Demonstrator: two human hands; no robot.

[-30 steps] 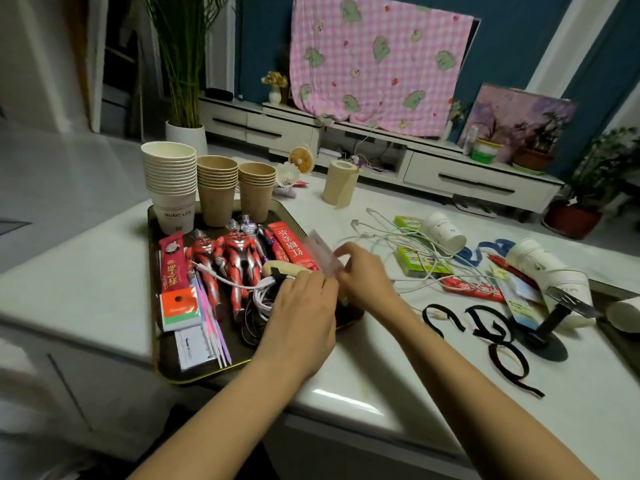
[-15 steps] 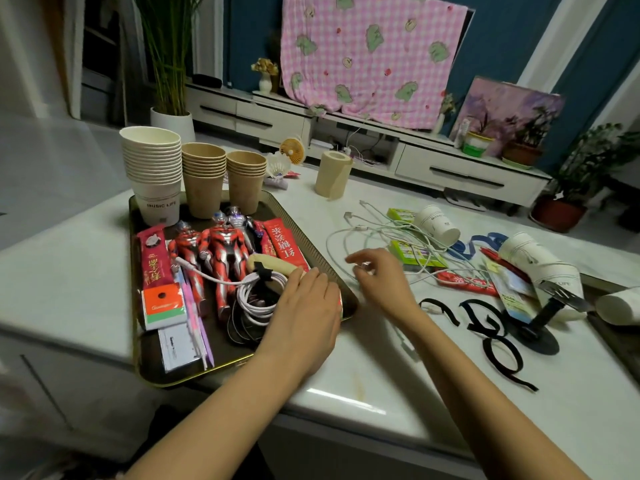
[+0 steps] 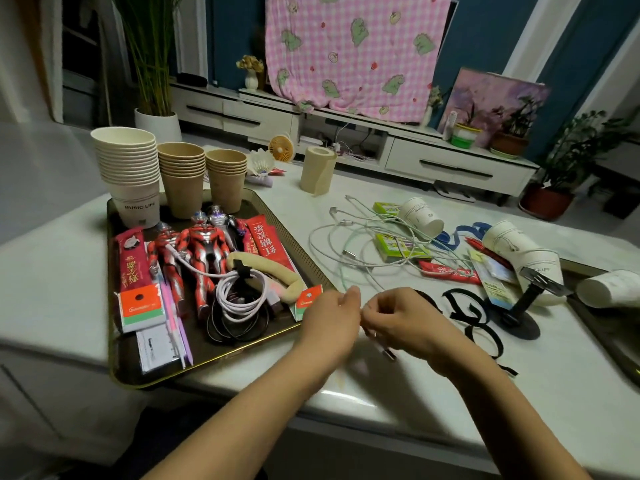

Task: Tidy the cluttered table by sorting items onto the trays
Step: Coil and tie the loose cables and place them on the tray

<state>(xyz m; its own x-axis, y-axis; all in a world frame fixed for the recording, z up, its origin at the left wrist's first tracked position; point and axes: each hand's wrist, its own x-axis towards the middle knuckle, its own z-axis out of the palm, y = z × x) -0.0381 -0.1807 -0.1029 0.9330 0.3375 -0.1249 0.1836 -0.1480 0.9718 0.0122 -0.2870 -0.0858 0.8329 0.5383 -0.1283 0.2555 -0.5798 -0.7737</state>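
Table (image 3: 450,393) front edge bare | hands (image 3: 367,317) pinch cable (image 3: 346,237) nr tray (image 3: 242,351)

My left hand (image 3: 330,318) and my right hand (image 3: 403,320) were blurred, so I could not tell whether my fingers pinched the thin white cable (image 3: 349,237) between them. A small plug (image 3: 389,355) showed below my right palm, its cord hidden. The second tray (image 3: 602,327) was cut off by the right edge. My right wrist covered part of the black paper cutouts (image 3: 464,308).
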